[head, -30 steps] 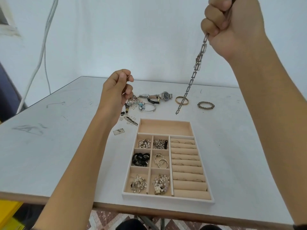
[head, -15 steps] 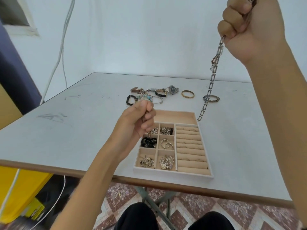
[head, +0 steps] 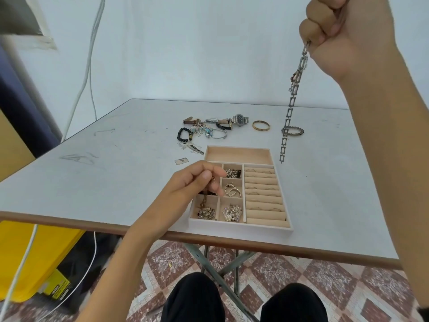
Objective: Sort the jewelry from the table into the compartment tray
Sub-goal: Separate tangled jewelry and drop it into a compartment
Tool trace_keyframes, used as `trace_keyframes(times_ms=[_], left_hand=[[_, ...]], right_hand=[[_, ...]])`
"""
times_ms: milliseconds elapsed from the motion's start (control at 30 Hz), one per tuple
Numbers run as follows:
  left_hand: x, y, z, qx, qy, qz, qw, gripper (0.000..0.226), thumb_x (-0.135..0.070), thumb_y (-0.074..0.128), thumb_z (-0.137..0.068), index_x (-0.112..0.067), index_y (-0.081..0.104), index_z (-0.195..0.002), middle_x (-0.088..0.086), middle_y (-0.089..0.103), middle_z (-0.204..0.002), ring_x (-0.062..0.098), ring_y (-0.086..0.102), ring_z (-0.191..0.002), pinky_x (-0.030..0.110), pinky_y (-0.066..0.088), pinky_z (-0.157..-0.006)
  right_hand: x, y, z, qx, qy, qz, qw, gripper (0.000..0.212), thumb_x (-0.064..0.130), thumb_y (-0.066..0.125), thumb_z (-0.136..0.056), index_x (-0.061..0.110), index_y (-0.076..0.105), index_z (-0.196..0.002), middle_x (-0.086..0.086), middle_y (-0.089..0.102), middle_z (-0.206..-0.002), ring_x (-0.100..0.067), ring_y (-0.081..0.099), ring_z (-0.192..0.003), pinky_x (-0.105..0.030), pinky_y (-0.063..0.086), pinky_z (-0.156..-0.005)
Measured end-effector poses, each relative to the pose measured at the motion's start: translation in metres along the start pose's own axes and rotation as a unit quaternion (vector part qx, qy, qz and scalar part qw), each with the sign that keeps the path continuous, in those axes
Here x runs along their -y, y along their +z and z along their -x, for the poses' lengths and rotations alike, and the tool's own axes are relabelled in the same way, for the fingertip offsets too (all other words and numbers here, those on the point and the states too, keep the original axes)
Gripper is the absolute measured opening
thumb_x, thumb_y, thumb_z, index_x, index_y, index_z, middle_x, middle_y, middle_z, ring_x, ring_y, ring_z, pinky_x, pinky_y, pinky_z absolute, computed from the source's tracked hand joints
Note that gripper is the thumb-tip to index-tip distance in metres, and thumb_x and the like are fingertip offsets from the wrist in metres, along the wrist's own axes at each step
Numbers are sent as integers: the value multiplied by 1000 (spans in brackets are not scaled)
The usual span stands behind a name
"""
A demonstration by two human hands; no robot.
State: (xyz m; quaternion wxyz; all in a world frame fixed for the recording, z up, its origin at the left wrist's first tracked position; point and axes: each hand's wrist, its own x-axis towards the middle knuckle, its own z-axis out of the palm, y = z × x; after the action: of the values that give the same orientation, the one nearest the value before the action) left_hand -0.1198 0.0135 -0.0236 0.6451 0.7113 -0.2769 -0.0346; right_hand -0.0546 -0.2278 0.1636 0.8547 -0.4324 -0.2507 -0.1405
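A beige compartment tray (head: 239,226) lies near the table's front edge, its small left cells holding chains, hoops and pearls, its right side rows of ring rolls. My left hand (head: 195,184) hovers over the tray's left cells and pinches a small gold chain (head: 205,199) that dangles into the front-left cell. My right hand (head: 343,31), raised high at the top right, grips the top of a long silver square-link chain (head: 293,98) hanging down beside the tray's far right corner. Loose jewelry (head: 209,130) remains on the table behind the tray.
Behind the tray lie watches (head: 240,119), a black bead bracelet (head: 183,135), a gold bangle (head: 261,125) and a dark woven bangle (head: 293,131). A small metal tag (head: 181,161) sits left of the tray. Cables hang at the left; a yellow bin (head: 34,254) stands under the table.
My left hand came from the jewelry pile down over the tray's left cells, carrying the small gold chain. The right hand keeps holding the silver chain aloft. The view shifted back and down.
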Motion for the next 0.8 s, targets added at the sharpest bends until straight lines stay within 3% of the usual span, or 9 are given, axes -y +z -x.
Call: trace_keyframes(times_ms=[100, 233, 433, 800], left_hand=[[0, -2, 6, 4, 13, -38, 999, 24, -16, 43, -97, -10, 64, -106, 9, 64, -87, 11, 62, -91, 15, 44, -86], [2, -5, 11, 6, 30, -80, 996, 20, -13, 46, -96, -10, 65, -103, 6, 68, -89, 15, 63, -95, 15, 44, -85], [8, -9, 14, 14, 49, -146, 988, 16, -11, 51, -95, -13, 64, -103, 1, 72, -91, 16, 64, -99, 20, 41, -97], [9, -7, 16, -19, 72, -206, 976, 28, 4, 62, -79, -18, 67, -96, -10, 65, -79, 14, 62, -76, 9, 42, -83]], right_hand=[[-1, 3, 2, 13, 3, 0, 1000, 19, 4, 39, -66, 17, 28, -57, 6, 27, -51, -9, 17, -41, -22, 20, -41], [-3, 2, 2, 9, 22, 3, 1000, 34, -1, 28, -87, 17, 30, -58, 6, 30, -51, -9, 17, -41, -21, 20, -42], [-9, 6, 5, -3, 36, -5, 999, 41, 6, 23, -97, 17, 30, -58, 6, 32, -51, -9, 15, -41, -21, 19, -41], [-19, 9, 9, 2, 58, -16, 998, 32, 18, 33, -101, 14, 40, -71, 6, 30, -51, -9, 15, -40, -21, 20, -39]])
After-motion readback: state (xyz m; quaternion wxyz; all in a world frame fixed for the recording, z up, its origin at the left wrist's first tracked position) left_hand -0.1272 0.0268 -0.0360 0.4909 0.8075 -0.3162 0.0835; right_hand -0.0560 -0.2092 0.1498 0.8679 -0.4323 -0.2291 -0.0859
